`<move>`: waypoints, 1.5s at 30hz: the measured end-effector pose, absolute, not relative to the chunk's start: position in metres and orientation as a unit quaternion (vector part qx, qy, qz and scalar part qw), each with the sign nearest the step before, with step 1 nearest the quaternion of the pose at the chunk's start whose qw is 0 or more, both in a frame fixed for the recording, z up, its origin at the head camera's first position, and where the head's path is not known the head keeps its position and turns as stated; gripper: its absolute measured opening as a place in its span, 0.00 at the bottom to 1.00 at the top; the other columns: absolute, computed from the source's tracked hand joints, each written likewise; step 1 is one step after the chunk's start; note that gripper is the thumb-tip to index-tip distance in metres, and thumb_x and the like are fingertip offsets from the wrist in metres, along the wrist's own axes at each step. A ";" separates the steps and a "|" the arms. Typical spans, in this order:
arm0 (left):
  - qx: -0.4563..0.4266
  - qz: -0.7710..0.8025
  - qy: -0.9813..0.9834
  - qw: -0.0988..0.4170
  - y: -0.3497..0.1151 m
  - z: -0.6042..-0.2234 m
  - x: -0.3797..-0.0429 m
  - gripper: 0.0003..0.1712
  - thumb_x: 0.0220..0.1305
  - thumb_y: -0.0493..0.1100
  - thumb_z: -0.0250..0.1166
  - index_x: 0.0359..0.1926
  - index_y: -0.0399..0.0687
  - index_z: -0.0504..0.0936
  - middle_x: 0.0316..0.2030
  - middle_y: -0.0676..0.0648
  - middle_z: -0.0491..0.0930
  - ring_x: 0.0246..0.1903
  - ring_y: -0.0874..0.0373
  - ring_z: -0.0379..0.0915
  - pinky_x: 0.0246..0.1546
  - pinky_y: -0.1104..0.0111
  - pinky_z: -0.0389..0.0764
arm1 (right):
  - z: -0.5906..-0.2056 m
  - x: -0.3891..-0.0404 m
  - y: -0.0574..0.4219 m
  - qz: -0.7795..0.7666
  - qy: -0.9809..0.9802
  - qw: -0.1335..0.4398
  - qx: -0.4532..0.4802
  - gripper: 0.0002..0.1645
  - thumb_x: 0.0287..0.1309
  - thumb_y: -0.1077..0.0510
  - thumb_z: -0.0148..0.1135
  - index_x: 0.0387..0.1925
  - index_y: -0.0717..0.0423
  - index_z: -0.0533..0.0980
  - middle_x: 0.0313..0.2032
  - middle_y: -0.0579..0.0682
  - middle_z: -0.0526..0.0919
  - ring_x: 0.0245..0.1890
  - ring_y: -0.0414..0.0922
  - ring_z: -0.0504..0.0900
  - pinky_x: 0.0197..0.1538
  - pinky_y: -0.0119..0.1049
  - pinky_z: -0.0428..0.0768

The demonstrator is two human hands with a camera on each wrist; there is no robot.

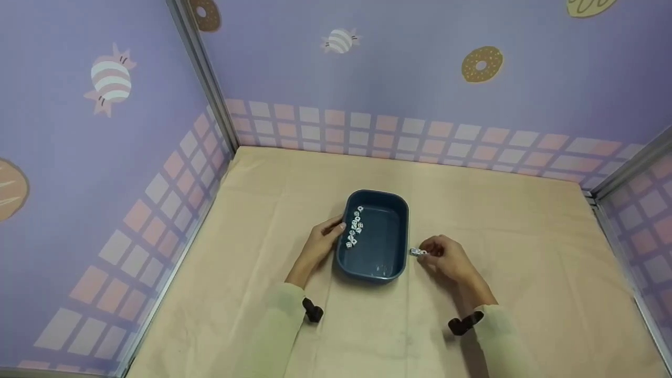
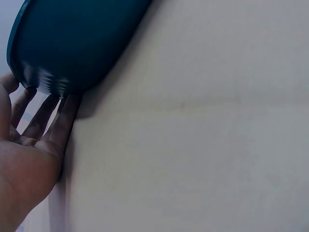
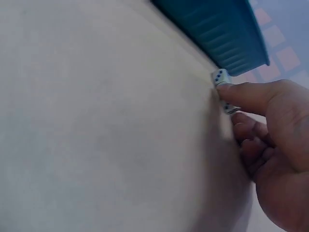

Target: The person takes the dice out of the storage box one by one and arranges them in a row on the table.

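A lilac wall (image 1: 409,63), printed with a striped candy (image 1: 340,41), doughnuts (image 1: 494,64) and pink-and-white squares (image 1: 334,117), stands behind the beige cloth (image 1: 525,231); a side wall (image 1: 157,121) runs along the cloth's left; a grey metal post (image 1: 205,68) rises at the cloth's far left corner.

1. From the head, looks forward and down from well above the blue tub (image 1: 382,239)
2. From the left wrist, looks closely at the left hand (image 2: 31,157)
3. From the right wrist, looks closely at the right hand (image 3: 289,154)
4. Shares the blue tub's outside between wrist views

Lavender walls (image 1: 409,79), pink-and-white checks (image 1: 387,123), beige cloth (image 1: 273,210)
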State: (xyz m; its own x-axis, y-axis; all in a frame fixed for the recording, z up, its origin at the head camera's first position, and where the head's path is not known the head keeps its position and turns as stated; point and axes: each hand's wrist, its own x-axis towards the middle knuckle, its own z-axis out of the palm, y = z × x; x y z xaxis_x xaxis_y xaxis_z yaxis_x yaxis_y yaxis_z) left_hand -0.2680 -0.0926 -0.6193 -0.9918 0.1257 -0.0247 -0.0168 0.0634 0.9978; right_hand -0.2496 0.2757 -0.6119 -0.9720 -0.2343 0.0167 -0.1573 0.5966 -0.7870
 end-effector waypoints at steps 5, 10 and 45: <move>0.040 0.690 0.721 0.049 -0.091 -0.619 -0.267 0.29 0.79 0.50 0.64 0.75 0.48 0.75 0.72 0.44 0.74 0.71 0.48 0.71 0.73 0.55 0.70 | -0.600 -0.251 0.263 -0.466 0.880 -0.015 -0.090 0.14 0.63 0.65 0.74 0.49 0.64 0.84 0.39 0.53 0.85 0.40 0.48 0.81 0.42 0.30 0.79; 0.042 0.689 0.722 0.047 -0.091 -0.617 -0.267 0.28 0.78 0.48 0.65 0.74 0.47 0.76 0.71 0.43 0.75 0.70 0.48 0.72 0.72 0.55 0.71 | -0.582 -0.253 0.226 -0.496 0.849 -0.142 -0.117 0.11 0.61 0.68 0.75 0.45 0.64 0.84 0.36 0.52 0.86 0.37 0.48 0.83 0.38 0.34 0.81; 0.038 0.686 0.725 0.048 -0.093 -0.618 -0.269 0.28 0.79 0.48 0.63 0.74 0.45 0.75 0.72 0.42 0.75 0.69 0.47 0.72 0.71 0.54 0.72 | -0.595 -0.262 0.095 -0.384 0.894 -0.005 -0.231 0.08 0.62 0.64 0.75 0.42 0.62 0.87 0.38 0.50 0.84 0.37 0.43 0.84 0.43 0.40 0.86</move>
State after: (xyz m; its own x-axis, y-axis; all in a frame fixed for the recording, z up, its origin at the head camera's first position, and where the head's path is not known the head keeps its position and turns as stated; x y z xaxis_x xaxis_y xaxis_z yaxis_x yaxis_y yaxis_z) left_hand -0.2690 -0.0925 -0.6185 -0.9924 0.1217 -0.0172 -0.0106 0.0547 0.9984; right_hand -0.2623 0.0949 -0.5945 -0.8928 -0.4097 0.1875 -0.4180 0.5981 -0.6837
